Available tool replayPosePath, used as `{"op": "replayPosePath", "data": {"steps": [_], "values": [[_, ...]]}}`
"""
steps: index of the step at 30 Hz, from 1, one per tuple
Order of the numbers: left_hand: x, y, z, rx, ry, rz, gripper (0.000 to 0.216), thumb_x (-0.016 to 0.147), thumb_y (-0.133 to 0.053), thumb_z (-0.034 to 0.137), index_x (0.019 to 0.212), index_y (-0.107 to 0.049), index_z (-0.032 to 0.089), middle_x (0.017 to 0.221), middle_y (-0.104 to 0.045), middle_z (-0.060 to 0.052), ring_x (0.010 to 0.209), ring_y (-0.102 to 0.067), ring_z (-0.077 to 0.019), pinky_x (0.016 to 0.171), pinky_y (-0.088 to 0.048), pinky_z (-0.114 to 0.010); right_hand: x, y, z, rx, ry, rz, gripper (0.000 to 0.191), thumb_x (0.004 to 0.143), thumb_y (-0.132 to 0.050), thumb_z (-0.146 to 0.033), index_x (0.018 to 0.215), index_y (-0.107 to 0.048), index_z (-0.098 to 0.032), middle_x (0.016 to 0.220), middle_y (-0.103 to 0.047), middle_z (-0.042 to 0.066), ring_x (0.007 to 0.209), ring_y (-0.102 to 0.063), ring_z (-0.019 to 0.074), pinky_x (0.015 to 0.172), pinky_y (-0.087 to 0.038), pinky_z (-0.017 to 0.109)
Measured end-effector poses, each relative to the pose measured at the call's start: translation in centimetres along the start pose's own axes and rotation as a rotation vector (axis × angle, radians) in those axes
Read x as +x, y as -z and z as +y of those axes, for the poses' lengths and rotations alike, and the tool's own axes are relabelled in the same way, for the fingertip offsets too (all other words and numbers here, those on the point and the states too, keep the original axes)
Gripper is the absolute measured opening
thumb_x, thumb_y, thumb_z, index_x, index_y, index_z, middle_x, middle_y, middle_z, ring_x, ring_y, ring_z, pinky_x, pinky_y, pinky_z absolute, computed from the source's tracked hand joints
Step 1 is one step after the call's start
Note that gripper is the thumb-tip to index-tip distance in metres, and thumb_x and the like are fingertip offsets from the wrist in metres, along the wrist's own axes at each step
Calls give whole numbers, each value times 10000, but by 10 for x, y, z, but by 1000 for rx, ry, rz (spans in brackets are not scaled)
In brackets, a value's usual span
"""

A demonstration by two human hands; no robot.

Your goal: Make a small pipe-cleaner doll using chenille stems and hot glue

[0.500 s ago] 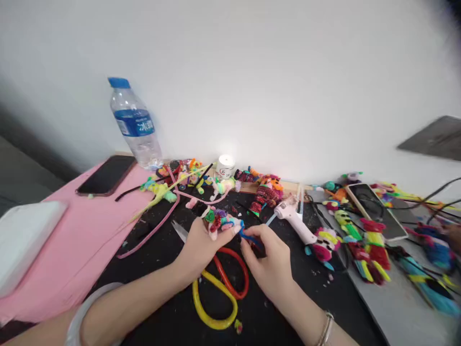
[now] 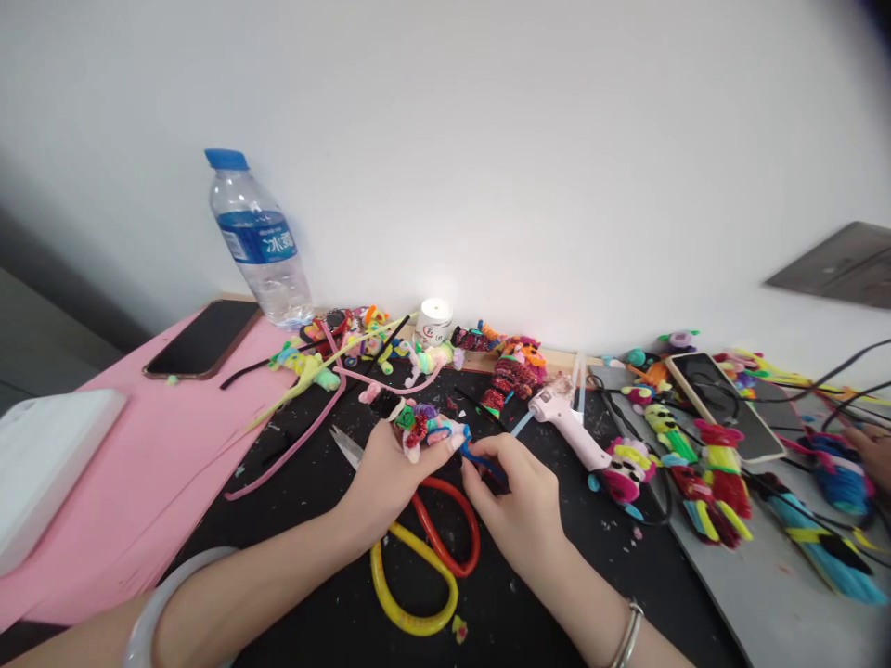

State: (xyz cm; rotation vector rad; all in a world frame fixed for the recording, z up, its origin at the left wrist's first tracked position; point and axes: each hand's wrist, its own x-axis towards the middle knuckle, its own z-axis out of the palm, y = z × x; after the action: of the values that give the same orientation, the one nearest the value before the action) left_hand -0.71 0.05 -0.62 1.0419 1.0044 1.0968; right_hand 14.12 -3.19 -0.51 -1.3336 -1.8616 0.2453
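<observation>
My left hand is closed around a small pipe-cleaner doll with pink, black, green, red and light blue parts. Between the thumb and fingers of my right hand is a blue pipe cleaner, which meets the doll at its right end. My palm hides part of the doll's underside. Beneath both hands lies a pair of scissors with one yellow and one red handle; its blade tips show left of my left hand. Right of my right hand rests a pale pink glue gun with a clear glue stick.
Several finished fuzzy dolls lie at the right by a phone. At the back stand a water bottle and a white spool. Another phone rests on pink sheets. Part of another person's hand appears far right.
My hands keep almost the same pose on the doll and the blue pipe cleaner. At the far right edge, the other person's hand is now clearer. The view has shifted slightly.
</observation>
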Motion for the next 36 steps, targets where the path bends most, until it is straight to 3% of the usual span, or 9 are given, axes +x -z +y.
{"op": "replayPosePath", "data": {"steps": [36], "values": [[-1,-6,3,15,-42,15,282,732,-676,297,966,-615,152,942,-694,-62,923,-625,-208,859,-474,-324,2,5,5,-4,29,-31,83,833,-527,-129,850,-578,-191,761,-636,23,683,-615,150,621,-492,246]]}}
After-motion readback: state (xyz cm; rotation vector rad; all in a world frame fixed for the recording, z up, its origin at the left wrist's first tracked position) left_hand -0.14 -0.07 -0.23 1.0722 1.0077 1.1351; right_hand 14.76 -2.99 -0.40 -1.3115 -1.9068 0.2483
